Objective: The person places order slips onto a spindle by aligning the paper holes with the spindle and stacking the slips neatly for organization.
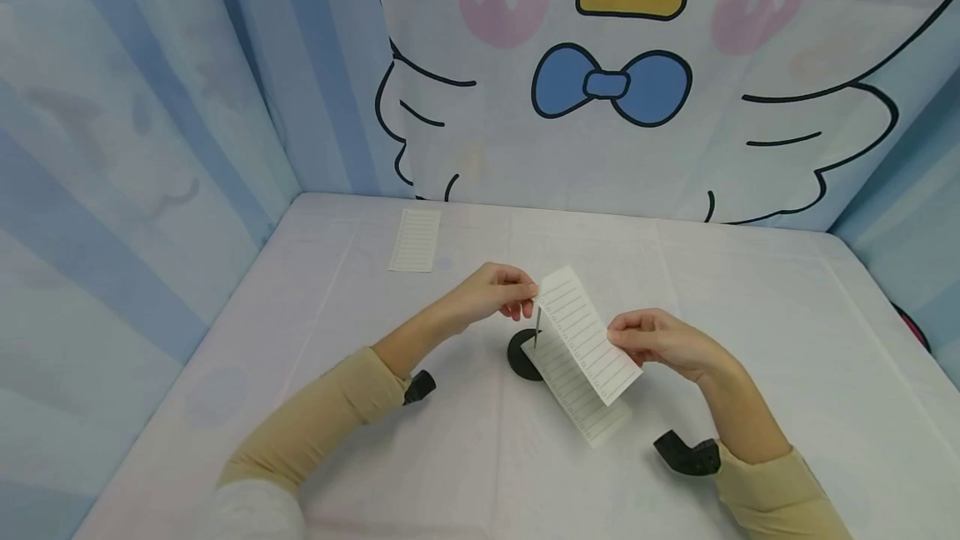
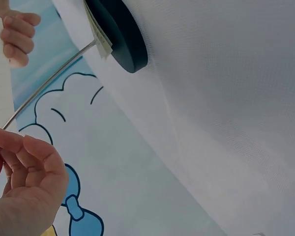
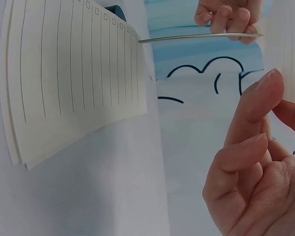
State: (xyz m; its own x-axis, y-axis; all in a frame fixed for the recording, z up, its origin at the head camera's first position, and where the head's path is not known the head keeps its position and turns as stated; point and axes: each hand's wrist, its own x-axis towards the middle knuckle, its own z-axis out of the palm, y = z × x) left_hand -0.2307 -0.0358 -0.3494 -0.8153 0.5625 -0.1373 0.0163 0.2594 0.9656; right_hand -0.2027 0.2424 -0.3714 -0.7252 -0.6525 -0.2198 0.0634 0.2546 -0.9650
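A bill spike with a round black base (image 1: 519,357) and an upright thin metal rod (image 2: 49,83) stands mid-table. Several lined to-do sheets (image 3: 73,69) with small checkboxes lie impaled low on the rod, overhanging the base. Above them, one more lined sheet (image 1: 585,327) slants down to the right, its upper left corner at the rod's tip. My left hand (image 1: 501,290) pinches that corner beside the tip. Lower down, my right hand (image 1: 667,342) holds the same sheet by its right edge between thumb and fingers.
Another lined sheet (image 1: 415,240) lies flat at the back left of the white-covered table (image 1: 360,457). Black wrist mounts (image 1: 688,454) stick out at both sleeves. A printed cloth backdrop (image 1: 615,157) rises behind the table, with blue-striped curtains at the sides.
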